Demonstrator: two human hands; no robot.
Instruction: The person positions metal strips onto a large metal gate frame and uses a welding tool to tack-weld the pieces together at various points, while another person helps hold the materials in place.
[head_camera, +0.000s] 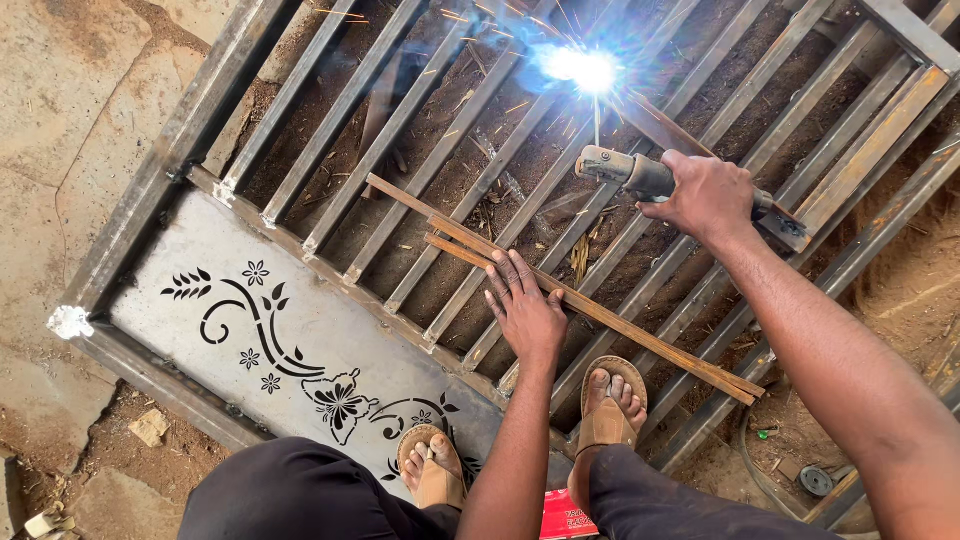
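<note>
Two sandalled feet (520, 440) planted on the grey steel gate frame (150, 190), near its stencilled floral sheet panel (280, 330). My left hand (525, 305) lies flat, fingers spread, pressing loose rusty flat strips (620, 320) across the bars. Farther right, my right hand (705, 195) is clenched around the electrode holder (625, 172); rod tip arcing (585, 70) on a far bar. Vertical bars sit tacked along the panel rail; this far joint unfinished.
</note>
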